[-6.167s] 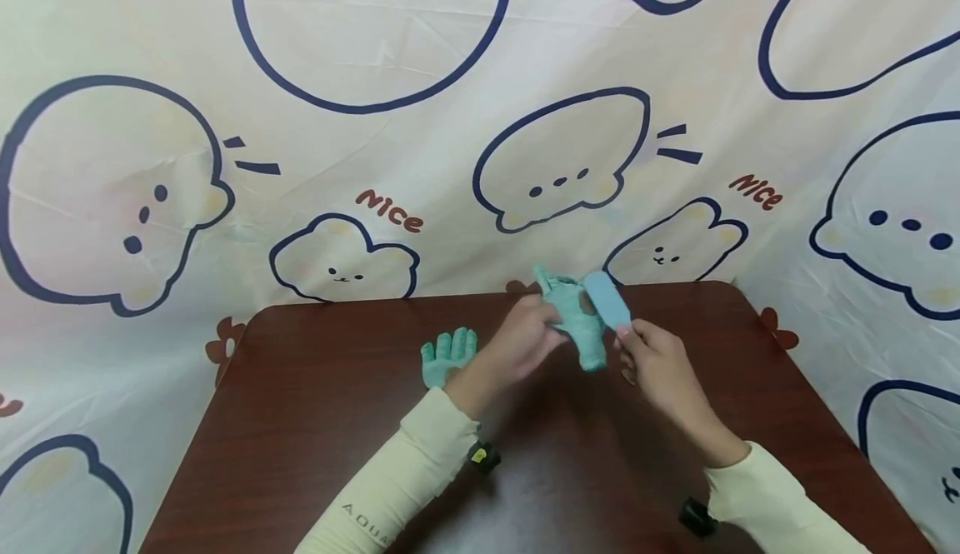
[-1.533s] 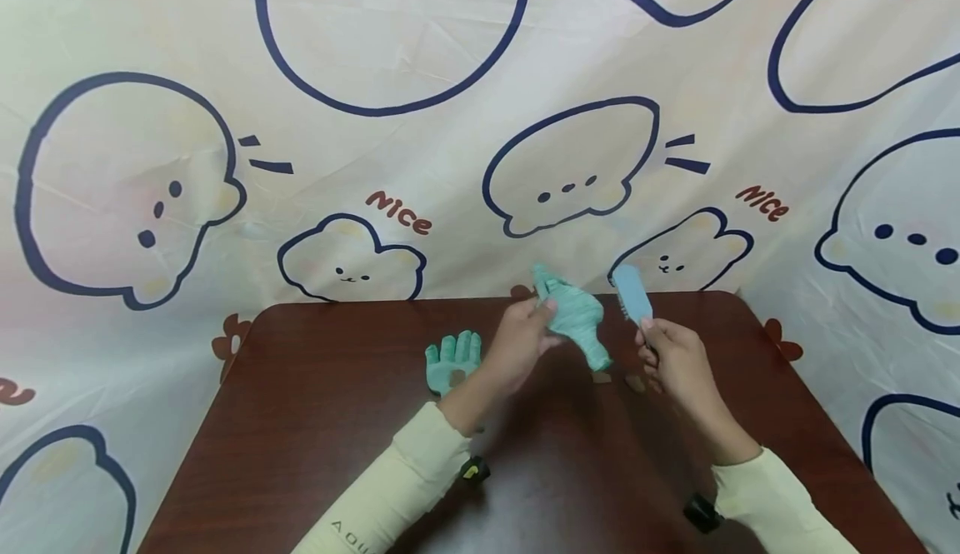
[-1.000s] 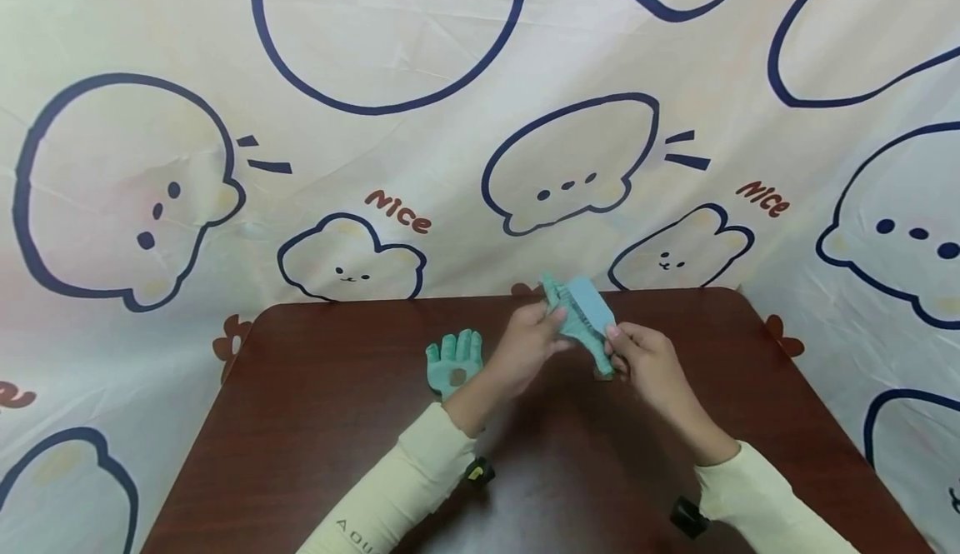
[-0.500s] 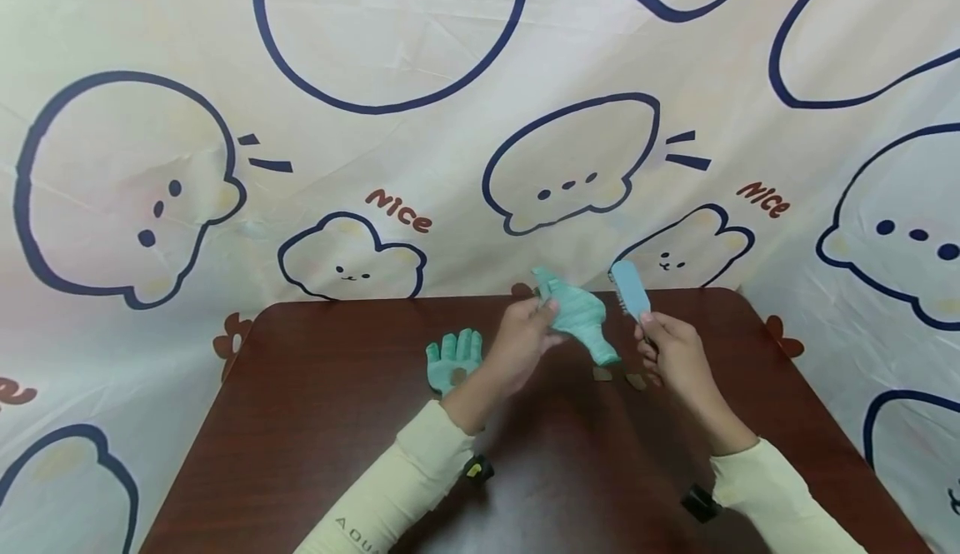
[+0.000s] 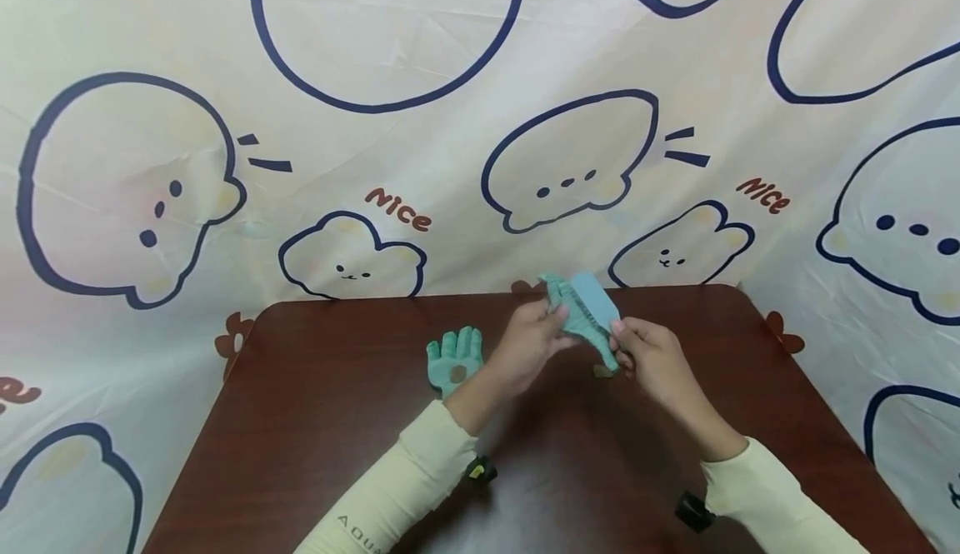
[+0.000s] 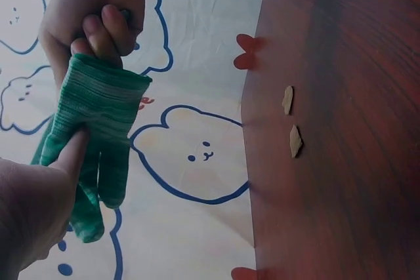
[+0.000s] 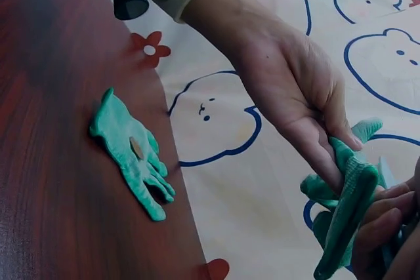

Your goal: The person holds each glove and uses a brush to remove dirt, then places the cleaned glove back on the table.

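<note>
Right of center in the head view, the left hand (image 5: 528, 341) pinches a green glove (image 5: 573, 322) between thumb and fingers, holding it up over the far part of the desk (image 5: 337, 421). The right hand (image 5: 654, 362), a little further right, has its fingers closed round the handle of a pale blue brush (image 5: 597, 298). The brush slants across the glove with its bristle side toward the knit; whether the bristles press into it I cannot tell.

In the left wrist view the glove hangs at left, cuff at the top and fingers down. The left thumb (image 6: 73, 152) lies across it from lower left, while the right hand's curled fingers sit at the cuff from the upper left of the frame.

An other glove (image 5: 450, 354) lies on the desk just left of center in the head view, fingers toward the top, partly covered by the left arm. A brown piece (image 5: 457, 374) rests on its palm. Two tan flakes (image 6: 296, 141) lie near each other on the desk, right of center in the left wrist view. Behind the desk, a pale cloth (image 5: 450, 162) with blue-outlined cartoon faces fills the upper frame of the head view.
</note>
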